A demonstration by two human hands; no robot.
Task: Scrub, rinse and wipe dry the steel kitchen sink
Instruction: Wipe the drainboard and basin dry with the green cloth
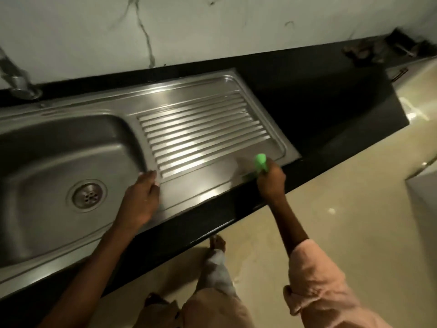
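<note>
The right hand [270,179] had its fingers curled round a green scrubber [260,162], blurred, its lower end pressed on the near right corner of the drainboard [201,129]. Whether it was a sponge or a brush could not be told. The left hand [142,195] lay with fingers nearly straight and close together, tips touching the steel at the near left end of the ribs, just beside the basin [47,162]; it held nothing and seemed to brace the body.

The sink [203,197] was set in a black desk [331,110], basin on the left and drainboard on the right, below a marbled wall [212,27]. A tap [20,84] stood at the far left, partly cut off by the edge of the view.

The step in hand looked like scrubbing, with the drainboard being worked at its corner. No foam or running water showed, so rinsing and wiping probably lay ahead. The next move would call for firm strokes along the ribs, not across them, then on into the basin and around the drain [86,196].

Counted: one sink, one basin, one drain, one drainboard, one scrubber, one tap, two hands. No drying cloth could be seen.
</note>
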